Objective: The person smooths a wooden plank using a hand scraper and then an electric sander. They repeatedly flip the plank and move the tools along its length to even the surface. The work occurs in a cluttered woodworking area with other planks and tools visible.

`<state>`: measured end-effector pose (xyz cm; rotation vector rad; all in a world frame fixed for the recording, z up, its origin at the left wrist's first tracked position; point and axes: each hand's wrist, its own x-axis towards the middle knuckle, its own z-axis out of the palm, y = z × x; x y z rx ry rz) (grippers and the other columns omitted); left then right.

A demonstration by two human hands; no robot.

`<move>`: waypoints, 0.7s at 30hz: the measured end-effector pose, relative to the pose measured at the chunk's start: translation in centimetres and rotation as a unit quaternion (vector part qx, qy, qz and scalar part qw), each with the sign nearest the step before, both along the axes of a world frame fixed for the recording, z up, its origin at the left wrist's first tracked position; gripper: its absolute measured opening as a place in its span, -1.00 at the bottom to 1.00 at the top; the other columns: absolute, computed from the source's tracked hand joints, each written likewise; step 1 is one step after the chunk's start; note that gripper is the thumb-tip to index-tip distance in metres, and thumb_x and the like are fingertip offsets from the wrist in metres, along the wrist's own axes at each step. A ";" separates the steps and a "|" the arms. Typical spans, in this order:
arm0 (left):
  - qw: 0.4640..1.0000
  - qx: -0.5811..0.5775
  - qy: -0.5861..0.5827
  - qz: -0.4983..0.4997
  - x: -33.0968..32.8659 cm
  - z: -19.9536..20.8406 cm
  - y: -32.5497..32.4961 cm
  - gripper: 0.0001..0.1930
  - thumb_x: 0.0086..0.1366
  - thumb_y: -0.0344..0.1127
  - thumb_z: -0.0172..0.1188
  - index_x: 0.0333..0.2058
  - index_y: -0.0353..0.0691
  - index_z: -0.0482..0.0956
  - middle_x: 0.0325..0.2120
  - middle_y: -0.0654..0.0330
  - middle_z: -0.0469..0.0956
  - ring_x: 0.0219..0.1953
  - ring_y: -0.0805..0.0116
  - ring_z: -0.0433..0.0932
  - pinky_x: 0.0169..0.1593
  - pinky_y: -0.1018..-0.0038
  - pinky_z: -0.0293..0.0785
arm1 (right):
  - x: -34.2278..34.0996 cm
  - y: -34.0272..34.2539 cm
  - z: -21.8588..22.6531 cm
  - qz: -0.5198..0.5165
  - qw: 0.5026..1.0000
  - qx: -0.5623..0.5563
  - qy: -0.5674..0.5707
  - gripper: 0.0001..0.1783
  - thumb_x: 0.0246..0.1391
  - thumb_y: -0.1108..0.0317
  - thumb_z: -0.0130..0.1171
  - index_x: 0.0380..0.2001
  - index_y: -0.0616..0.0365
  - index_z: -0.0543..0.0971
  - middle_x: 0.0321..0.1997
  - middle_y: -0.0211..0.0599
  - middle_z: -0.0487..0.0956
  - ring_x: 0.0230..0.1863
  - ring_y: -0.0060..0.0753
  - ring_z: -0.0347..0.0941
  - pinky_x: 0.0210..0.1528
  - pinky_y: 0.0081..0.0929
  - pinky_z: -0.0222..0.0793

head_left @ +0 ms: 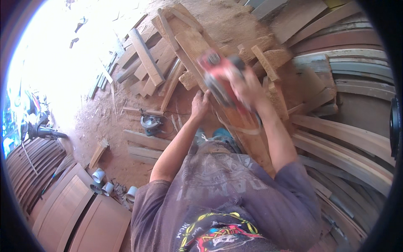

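A red electric planer [219, 72], smeared by motion, rests on or just over a long wooden board [191, 42]. My right hand [247, 90] is wrapped round the planer's handle, with the fingers blurred. My left hand [200, 105] grips the board's left edge, thumb and fingers close together. Below the tool, a pale cord loops over the wooden bench plank [252, 140] that runs back toward my body.
Offcuts [147, 59] lie piled left of the bench. A circular saw [151, 122] stands on the dusty floor beside loose boards. Stacked timber [344, 147] lines the right side; panelled wooden doors [100, 224] and white pipe fittings [98, 175] are at lower left.
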<state>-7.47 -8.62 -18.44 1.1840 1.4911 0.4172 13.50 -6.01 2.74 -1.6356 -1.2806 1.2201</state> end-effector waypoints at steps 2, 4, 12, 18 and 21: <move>1.000 0.024 -0.007 0.010 0.2 -0.7 -0.7 -0.53 0.52 0.03 0.18 -0.07 -0.38 0.59 -0.33 0.04 0.63 -0.25 0.27 0.55 -0.10 0.27 0.49 | 0.9 -9.4 1.0 -0.055 0.996 -0.077 0.008 -0.51 0.39 -0.09 0.11 -0.47 0.06 0.59 -0.64 -0.60 0.41 -0.64 -0.71 0.31 -0.58 -0.56 0.17; 0.999 0.026 0.011 -0.022 0.7 2.0 0.0 -0.52 0.51 0.05 0.17 -0.06 -0.39 0.58 -0.32 -0.08 0.65 -0.23 0.12 0.61 -0.06 0.21 0.51 | 1.3 -15.5 2.3 -0.122 0.982 -0.142 0.008 -0.47 0.42 -0.03 0.11 -0.59 0.05 0.52 -0.65 -0.61 0.42 -0.63 -0.74 0.32 -0.57 -0.60 0.17; 0.999 0.007 0.008 -0.034 0.3 3.2 -0.2 -0.52 0.51 0.01 0.13 -0.03 -0.42 0.57 -0.11 -0.34 0.63 0.02 -0.27 0.60 0.12 0.00 0.44 | -0.5 -1.7 -0.1 -0.073 0.996 -0.019 -0.036 -0.48 0.40 -0.08 0.08 -0.50 0.06 0.64 -0.62 -0.56 0.45 -0.58 -0.65 0.36 -0.51 -0.49 0.21; 0.999 0.035 -0.032 -0.016 1.2 2.3 -0.1 -0.50 0.52 0.00 0.13 0.07 -0.41 0.61 -0.07 -0.22 0.70 0.02 -0.01 0.67 0.11 0.18 0.50 | -1.5 19.1 -2.6 -0.021 0.994 -0.105 -0.031 -0.38 0.27 -0.30 0.07 -0.30 0.02 0.79 -0.42 -0.20 0.72 -0.30 -0.16 0.67 -0.14 -0.18 0.55; 0.997 0.059 -0.005 -0.050 0.7 -1.9 1.5 -0.50 0.53 0.05 0.16 -0.07 -0.41 0.64 -0.28 0.03 0.68 -0.22 0.24 0.66 -0.11 0.22 0.59 | -2.7 15.4 0.1 -0.032 0.994 -0.093 0.041 -0.38 0.28 -0.27 0.10 -0.36 0.10 0.74 -0.52 -0.30 0.60 -0.46 -0.31 0.56 -0.34 -0.29 0.46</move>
